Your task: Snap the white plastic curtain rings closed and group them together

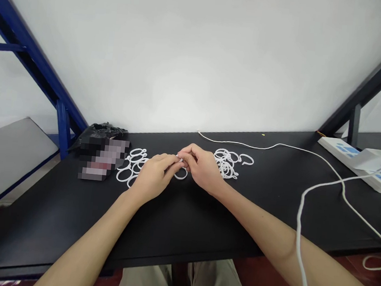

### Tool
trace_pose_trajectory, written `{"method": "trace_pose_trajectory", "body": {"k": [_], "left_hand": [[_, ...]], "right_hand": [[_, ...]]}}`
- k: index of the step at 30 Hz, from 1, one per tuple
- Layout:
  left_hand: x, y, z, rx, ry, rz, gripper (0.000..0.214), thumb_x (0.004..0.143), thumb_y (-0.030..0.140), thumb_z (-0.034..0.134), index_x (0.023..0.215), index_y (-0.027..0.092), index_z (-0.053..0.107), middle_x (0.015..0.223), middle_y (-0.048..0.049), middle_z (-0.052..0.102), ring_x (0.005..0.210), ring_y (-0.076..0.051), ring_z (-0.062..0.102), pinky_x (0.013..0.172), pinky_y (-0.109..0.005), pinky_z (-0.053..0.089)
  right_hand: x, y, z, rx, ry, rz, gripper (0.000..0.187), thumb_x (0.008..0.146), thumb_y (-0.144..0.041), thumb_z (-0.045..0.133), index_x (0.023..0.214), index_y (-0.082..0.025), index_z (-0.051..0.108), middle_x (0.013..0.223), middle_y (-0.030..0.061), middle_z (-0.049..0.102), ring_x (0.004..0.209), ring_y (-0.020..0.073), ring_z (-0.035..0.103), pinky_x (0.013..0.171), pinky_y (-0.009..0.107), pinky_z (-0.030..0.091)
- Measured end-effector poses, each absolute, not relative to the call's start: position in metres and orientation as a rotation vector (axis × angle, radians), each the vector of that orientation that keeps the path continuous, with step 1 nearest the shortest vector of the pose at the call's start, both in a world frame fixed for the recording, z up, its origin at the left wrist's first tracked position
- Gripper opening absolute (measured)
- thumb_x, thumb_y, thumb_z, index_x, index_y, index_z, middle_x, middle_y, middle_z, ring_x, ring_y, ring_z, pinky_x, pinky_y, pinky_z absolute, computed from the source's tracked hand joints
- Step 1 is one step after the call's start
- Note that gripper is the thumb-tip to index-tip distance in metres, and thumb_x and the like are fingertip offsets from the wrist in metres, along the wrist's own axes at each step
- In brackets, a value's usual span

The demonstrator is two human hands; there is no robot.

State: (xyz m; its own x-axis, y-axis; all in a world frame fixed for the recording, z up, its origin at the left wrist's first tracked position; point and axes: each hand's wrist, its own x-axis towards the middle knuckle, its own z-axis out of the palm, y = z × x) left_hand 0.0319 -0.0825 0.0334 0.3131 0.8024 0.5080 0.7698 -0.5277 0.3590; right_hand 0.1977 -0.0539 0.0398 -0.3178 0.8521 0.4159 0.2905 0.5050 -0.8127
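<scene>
White and thin, one ring (pixel 180 179) was at mid-table, its top pinched between the fingertips of the left hand (pixel 156 172) and the right hand (pixel 204 170). Loose rings (pixel 136 160) lay left, partly behind the left hand; a heap (pixel 225 165) lay right, beside the right hand. A black bag (pixel 101 131) lay far left; a cord (pixel 279 145) crossed the right.

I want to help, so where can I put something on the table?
On the flat black tabletop, there's room between the left forearm and right forearm, and right of the right pile of thin white rings, in front of the thin white cord. It's crowded where the left hand and right hand meet between both piles.
</scene>
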Motion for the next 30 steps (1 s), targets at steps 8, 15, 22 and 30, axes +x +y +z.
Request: {"method": "trace_pose_trajectory", "body": {"k": [8,15,22,30], "left_hand": [[0.027,-0.075,0.030,2.548,1.800,0.865,0.025,0.095,0.032,0.043,0.084,0.021,0.063,0.082,-0.0048,0.068,0.081,-0.024,0.054,0.074,-0.037,0.043],[0.026,-0.073,0.022,2.593,1.918,0.696,0.027,0.095,0.034,0.042,0.086,0.021,0.064,0.090,-0.0069,0.070,0.088,-0.027,0.054,0.080,-0.043,0.041],[0.027,-0.074,0.024,2.539,2.005,0.651,0.024,0.092,0.040,0.050,0.090,0.021,0.065,0.094,-0.0061,0.070,0.093,-0.028,0.054,0.082,-0.043,0.041],[0.027,-0.074,0.025,2.507,1.916,0.973,0.032,0.090,0.036,0.052,0.117,0.020,0.056,0.115,-0.0090,0.063,0.106,-0.029,0.052,0.093,-0.045,0.041]], "right_hand": [[0.205,-0.044,0.035,-1.308,-2.246,0.062,0.031,0.097,-0.029,0.045,0.120,-0.014,0.060,0.119,0.0133,0.061,0.108,0.0261,0.054,0.091,0.039,0.043],[0.210,-0.038,0.028,-1.409,-2.552,-0.112,0.024,0.095,-0.021,0.046,0.108,-0.017,0.066,0.108,0.0118,0.062,0.098,0.0255,0.055,0.082,0.037,0.042],[0.209,-0.036,0.029,-1.389,-2.495,-0.118,0.019,0.092,-0.011,0.046,0.099,-0.017,0.063,0.100,0.0081,0.065,0.093,0.0229,0.059,0.080,0.035,0.040],[0.200,-0.051,0.037,-1.049,-2.173,0.153,0.034,0.090,-0.012,0.045,0.122,-0.017,0.055,0.106,0.0081,0.060,0.088,0.0169,0.059,0.078,0.030,0.048]]}}
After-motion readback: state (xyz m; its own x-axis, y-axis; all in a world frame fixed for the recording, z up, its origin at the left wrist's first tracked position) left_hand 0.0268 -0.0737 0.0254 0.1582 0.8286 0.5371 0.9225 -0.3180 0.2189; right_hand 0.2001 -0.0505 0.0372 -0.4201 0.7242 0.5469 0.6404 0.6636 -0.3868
